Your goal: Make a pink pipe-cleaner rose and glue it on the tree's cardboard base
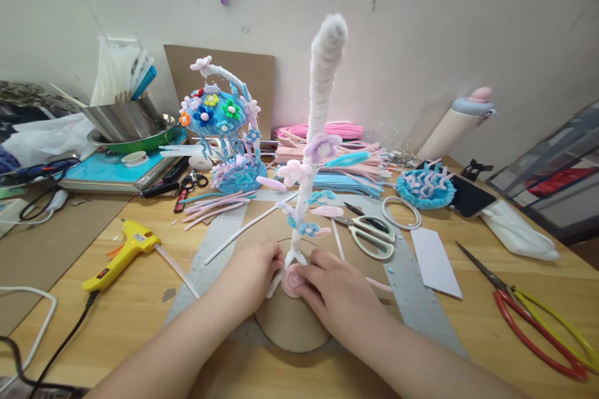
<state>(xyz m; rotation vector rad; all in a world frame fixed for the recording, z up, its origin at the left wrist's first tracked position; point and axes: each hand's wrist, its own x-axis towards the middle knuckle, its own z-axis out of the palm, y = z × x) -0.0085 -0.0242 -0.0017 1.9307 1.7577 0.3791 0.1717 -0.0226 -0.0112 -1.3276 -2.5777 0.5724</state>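
Observation:
A tall white fuzzy stem stands upright on a round cardboard base, with pink, purple and blue pipe-cleaner flowers and leaves along it. At its foot, the thumb and fingers of my right hand are closed on a coiled pink pipe-cleaner disc, which lies against the cardboard. My left hand has its fingers curled together beside the stem's split white foot, next to a white fuzzy strand. Whether those left fingertips grip the strand or only touch it is hidden.
A yellow glue gun lies at left. White-handled scissors and red-and-yellow-handled scissors lie at right. Behind stand a decorated blue flower piece, pipe-cleaner bundles, a blue fuzzy dish and a bottle.

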